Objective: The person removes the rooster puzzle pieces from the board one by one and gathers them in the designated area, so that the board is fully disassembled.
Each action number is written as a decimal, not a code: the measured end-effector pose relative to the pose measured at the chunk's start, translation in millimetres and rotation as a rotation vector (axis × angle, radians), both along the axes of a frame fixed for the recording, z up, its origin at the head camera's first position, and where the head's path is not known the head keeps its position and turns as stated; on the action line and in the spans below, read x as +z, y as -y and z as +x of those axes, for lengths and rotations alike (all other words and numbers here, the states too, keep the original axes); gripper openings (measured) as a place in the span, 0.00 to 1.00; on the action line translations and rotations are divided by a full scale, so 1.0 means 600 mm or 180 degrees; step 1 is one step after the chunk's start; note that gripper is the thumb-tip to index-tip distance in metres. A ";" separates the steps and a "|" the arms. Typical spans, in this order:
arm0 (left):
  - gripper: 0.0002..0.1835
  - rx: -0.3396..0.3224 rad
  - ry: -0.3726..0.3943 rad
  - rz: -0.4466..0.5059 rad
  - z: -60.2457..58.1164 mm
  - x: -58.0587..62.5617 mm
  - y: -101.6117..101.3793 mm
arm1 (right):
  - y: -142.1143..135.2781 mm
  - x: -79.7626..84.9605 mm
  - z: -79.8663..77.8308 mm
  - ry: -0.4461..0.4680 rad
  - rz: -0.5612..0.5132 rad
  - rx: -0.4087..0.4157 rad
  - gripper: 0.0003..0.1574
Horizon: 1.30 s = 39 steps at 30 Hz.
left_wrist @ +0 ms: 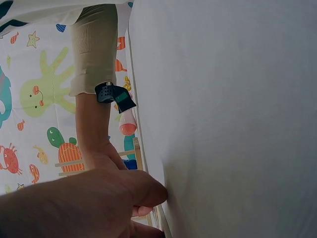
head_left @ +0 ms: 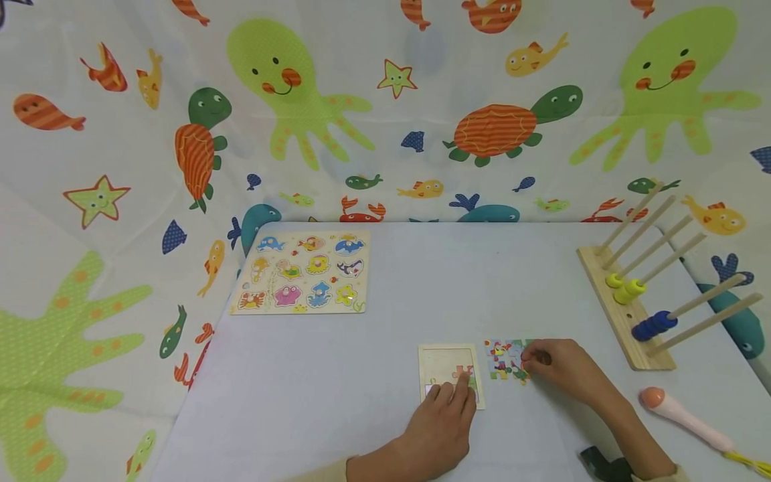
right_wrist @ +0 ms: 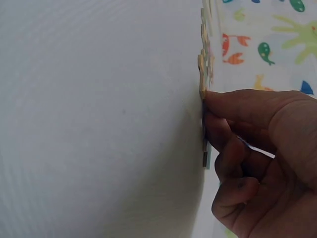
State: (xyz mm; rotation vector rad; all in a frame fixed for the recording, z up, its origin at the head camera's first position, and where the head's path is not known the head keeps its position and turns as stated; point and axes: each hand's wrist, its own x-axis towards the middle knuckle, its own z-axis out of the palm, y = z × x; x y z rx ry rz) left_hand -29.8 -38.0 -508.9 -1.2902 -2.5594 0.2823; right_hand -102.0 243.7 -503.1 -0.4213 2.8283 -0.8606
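Note:
A small wooden puzzle tray (head_left: pixel 448 349) lies on the table in the head view, with a few jigsaw pieces in its lower part. My left hand (head_left: pixel 442 418) rests over the tray's lower edge, its extended index finger touching a piece (head_left: pixel 462 370) there. Just right of the tray is a cluster of colourful jigsaw pieces (head_left: pixel 502 358). At the right edge of that cluster, my right hand (head_left: pixel 563 368) pinches a jigsaw piece between thumb and index finger. The right wrist view shows this right hand (right_wrist: pixel 267 153) side-on, holding the thin piece (right_wrist: pixel 202 74) close to the table.
A peg puzzle board (head_left: pixel 304 273) with sea animals lies at the back left. On the right stands a wooden peg stacker (head_left: pixel 626 308) with yellow and blue rings. A pink stick-like object (head_left: pixel 687 418) with a yellow cord lies near the right forearm. A patterned curtain (head_left: pixel 373 100) hangs behind.

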 end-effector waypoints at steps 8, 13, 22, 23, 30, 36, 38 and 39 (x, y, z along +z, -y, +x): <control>0.26 -0.0008 -0.0048 0.0017 -0.001 0.000 0.001 | 0.007 0.006 0.003 -0.0015 0.0013 -0.0074 0.08; 0.24 0.0008 -0.0005 0.0086 -0.003 0.001 0.002 | 0.008 0.009 0.002 0.0011 0.0041 -0.0077 0.06; 0.26 -0.0001 -0.0020 0.0052 -0.003 0.005 0.004 | 0.019 0.033 0.006 -0.0069 -0.0062 -0.0112 0.05; 0.26 0.0008 -0.0015 0.0044 -0.002 0.007 0.004 | 0.024 0.035 0.007 -0.0078 -0.0103 -0.0085 0.04; 0.25 0.0042 -0.0072 0.0182 -0.002 0.008 0.003 | 0.078 0.026 0.004 -0.0302 -0.0339 0.0294 0.06; 0.26 0.0015 -0.0079 0.0155 -0.003 0.003 0.001 | 0.111 0.009 0.001 -0.0437 -0.0377 0.0631 0.10; 0.27 0.0021 -0.0058 0.0142 -0.002 0.002 0.001 | 0.119 0.006 0.001 -0.0443 -0.0350 0.0681 0.11; 0.27 0.0030 -0.0060 0.0141 -0.002 0.001 0.001 | 0.122 0.004 0.001 -0.0440 -0.0319 0.0688 0.11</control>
